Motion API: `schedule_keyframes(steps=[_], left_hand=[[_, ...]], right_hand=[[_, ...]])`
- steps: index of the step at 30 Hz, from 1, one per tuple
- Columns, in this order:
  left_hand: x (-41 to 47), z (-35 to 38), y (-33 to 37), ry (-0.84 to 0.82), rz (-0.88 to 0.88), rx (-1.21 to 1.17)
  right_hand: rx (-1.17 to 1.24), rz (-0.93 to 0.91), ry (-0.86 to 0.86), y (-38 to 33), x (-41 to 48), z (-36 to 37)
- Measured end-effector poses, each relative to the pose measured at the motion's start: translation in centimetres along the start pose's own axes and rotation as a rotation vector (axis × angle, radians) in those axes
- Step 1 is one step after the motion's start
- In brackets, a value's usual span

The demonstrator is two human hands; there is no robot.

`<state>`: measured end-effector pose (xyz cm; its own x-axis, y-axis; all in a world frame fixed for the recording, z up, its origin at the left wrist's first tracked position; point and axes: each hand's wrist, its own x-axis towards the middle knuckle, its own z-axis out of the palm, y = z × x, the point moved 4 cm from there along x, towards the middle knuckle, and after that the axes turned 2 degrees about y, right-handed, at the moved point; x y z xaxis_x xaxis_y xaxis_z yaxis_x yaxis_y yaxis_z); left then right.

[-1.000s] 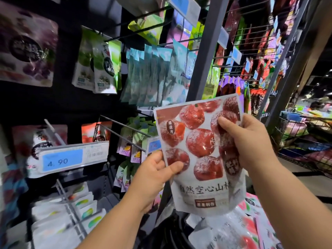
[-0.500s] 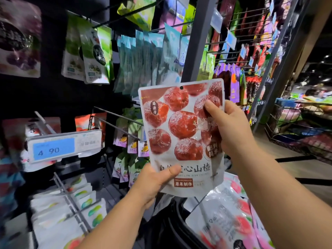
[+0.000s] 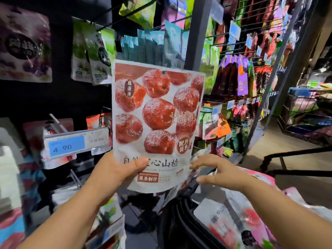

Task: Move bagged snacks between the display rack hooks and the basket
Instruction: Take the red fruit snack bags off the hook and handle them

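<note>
Left hand [image 3: 116, 174] grips the snack bag [image 3: 156, 112] by its bottom edge at centre frame, upright with its hang hole [image 3: 163, 72] topmost against the display rack [image 3: 197, 38], while the right hand [image 3: 217, 172], fingers spread and empty, hovers just beside its lower right corner above the basket [image 3: 181, 205].

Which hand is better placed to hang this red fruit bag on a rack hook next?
Left, likely. The left hand grips the bag by its bottom edge and holds it upright before the rack, hang hole on top. The right hand is open and low, above the basket.
</note>
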<state>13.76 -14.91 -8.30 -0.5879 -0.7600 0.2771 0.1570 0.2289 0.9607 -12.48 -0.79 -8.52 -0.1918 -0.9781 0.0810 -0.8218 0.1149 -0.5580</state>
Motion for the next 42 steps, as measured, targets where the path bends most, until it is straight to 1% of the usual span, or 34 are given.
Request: schedule_keyframes(steps=[3, 6, 9, 13, 15, 17, 20, 22, 24, 28, 30, 32, 35, 36, 39, 42], left_hand=[[-1.4, -1.7, -0.8, 0.096, -0.020, 0.096], [-2.0, -2.9, -1.1, 0.168, -0.016, 0.184], [-2.5, -3.4, -1.2, 0.194, -0.010, 0.269], [-3.0, -3.8, -1.7, 0.229, -0.005, 0.319], [-3.2, -3.7, -1.6, 0.235, -0.006, 0.331], [-3.4, -3.6, -1.6, 0.246, 0.003, 0.335], [-3.3, -3.8, -1.8, 0.275, 0.016, 0.386], [-3.2, -3.8, -1.8, 0.306, 0.033, 0.393], [-3.1, -3.6, -1.3, 0.319, 0.046, 0.413], [-2.8, -2.6, -0.8, 0.320, 0.032, 0.537], [-2.8, -1.9, -1.1, 0.323, 0.025, 0.575], [-3.1, -1.0, -0.9, 0.316, 0.021, 0.563], [-3.3, 0.0, -0.7, 0.288, 0.006, 0.593], [-3.4, 0.2, -0.5, 0.288, -0.005, 0.587], [-3.6, 0.9, -0.3, 0.277, -0.040, 0.471], [-4.1, 1.6, 0.3, 0.265, -0.048, 0.372]], right_hand=[[-0.201, -0.082, 0.026, 0.0, 1.5, 1.2], [-0.308, -0.141, 0.065, -0.3, 3.0, 1.9], [-0.422, -0.097, 0.112, -0.6, 3.3, 1.9], [-0.421, -0.071, 0.130, 0.0, 3.5, 1.8], [-0.335, -0.076, 0.191, 0.0, 3.3, 1.2], [-0.188, -0.085, 0.259, 0.0, 3.0, 0.2], [0.002, -0.005, 0.353, 0.1, 2.2, -1.6], [0.063, 0.030, 0.436, -0.3, 1.5, -3.0], [0.166, 0.030, 0.545, -0.4, 0.8, -4.4], [0.412, -0.006, 0.791, -1.5, -1.2, -7.2], [0.537, -0.022, 0.876, -2.2, -2.0, -8.1], [0.564, -0.027, 0.947, -2.9, -2.6, -8.7], [0.493, 0.002, 1.003, -3.8, -2.8, -8.9], [0.482, 0.020, 1.006, -4.2, -2.8, -8.7], [0.460, 0.045, 0.974, -5.4, -2.4, -7.6], [0.486, 0.061, 0.929, -6.5, -2.4, -6.1]])
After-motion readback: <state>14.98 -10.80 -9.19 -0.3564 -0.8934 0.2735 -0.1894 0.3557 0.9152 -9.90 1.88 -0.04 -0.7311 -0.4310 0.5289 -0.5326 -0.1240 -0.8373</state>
